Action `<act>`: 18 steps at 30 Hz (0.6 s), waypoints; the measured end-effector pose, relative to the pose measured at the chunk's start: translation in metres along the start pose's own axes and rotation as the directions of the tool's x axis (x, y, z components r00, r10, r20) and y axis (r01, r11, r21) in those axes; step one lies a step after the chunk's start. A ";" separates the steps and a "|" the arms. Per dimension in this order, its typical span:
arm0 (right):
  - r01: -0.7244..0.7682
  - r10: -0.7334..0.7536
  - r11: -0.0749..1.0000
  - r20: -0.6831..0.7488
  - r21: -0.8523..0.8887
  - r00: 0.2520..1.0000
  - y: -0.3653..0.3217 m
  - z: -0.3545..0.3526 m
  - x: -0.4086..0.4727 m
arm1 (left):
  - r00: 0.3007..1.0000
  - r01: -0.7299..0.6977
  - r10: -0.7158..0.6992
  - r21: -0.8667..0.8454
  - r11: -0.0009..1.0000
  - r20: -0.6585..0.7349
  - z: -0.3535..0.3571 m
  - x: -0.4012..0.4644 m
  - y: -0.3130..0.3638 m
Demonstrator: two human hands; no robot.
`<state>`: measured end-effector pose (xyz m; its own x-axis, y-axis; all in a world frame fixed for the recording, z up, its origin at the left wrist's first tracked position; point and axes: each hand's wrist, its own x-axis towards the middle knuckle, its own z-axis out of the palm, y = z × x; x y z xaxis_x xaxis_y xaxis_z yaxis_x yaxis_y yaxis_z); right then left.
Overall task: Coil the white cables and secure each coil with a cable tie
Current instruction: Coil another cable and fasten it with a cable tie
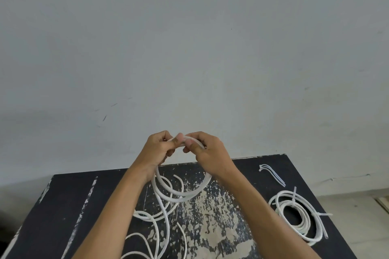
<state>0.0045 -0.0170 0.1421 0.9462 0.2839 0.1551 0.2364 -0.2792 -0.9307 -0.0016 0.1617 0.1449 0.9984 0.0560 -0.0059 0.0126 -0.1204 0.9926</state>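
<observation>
Hands meet above the far edge of the worn black counter [69, 200], whose paint is flaked pale in the middle. The left hand [154, 150] and the right hand [207, 152] both pinch the top of a round coil of white cable [183, 194], thumbs and fingertips pressed together on the strands where the two grips nearly touch. The coil hangs down from the fingers as a loop of a few turns, its lower arc in front of the counter top. From it the loose rest of the white cable [166, 227] trails down onto the counter in wide, untidy curves toward the near edge. To the right, well apart from the hands, lies a finished coil of white cable [299, 216], flat on the counter with translucent ties sticking out from its rim. Beyond it, near the far right corner, a small bunch of spare white cable ties [272, 173] lies together. A plain grey wall [189, 48] rises behind the counter.
</observation>
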 end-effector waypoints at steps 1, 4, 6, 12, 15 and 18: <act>-0.013 0.013 0.999 0.014 0.034 1.000 -0.001 0.000 0.001 | 1.000 0.002 -0.002 -0.021 1.000 -0.004 -0.001 0.000 -0.001; -0.038 0.038 0.985 0.006 0.170 0.999 -0.001 -0.002 0.001 | 1.000 -0.010 0.012 -0.068 0.998 0.018 -0.002 -0.003 -0.002; -0.065 0.071 0.963 -0.012 0.263 0.997 -0.001 -0.003 0.000 | 0.996 -0.027 0.036 -0.103 0.994 0.085 -0.006 -0.004 -0.001; -0.163 0.214 0.810 -0.025 0.564 0.977 -0.001 -0.006 -0.003 | 0.969 -0.022 0.040 -0.077 0.997 0.244 -0.030 -0.021 -0.021; -0.155 0.212 0.810 -0.036 0.566 0.977 -0.001 -0.002 -0.003 | 0.992 -0.057 0.075 -0.165 0.985 0.103 -0.024 -0.026 -0.027; -0.147 0.250 0.766 -0.079 0.625 0.965 -0.003 0.007 -0.004 | 0.997 -0.074 0.066 -0.251 0.965 -0.041 -0.020 -0.022 -0.025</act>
<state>-0.0014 -0.0104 0.1421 0.9896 0.1321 -0.0566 -0.0963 0.3177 -0.9433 -0.0248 0.1830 0.1227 0.9940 0.0888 0.0643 -0.0755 0.1281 0.9889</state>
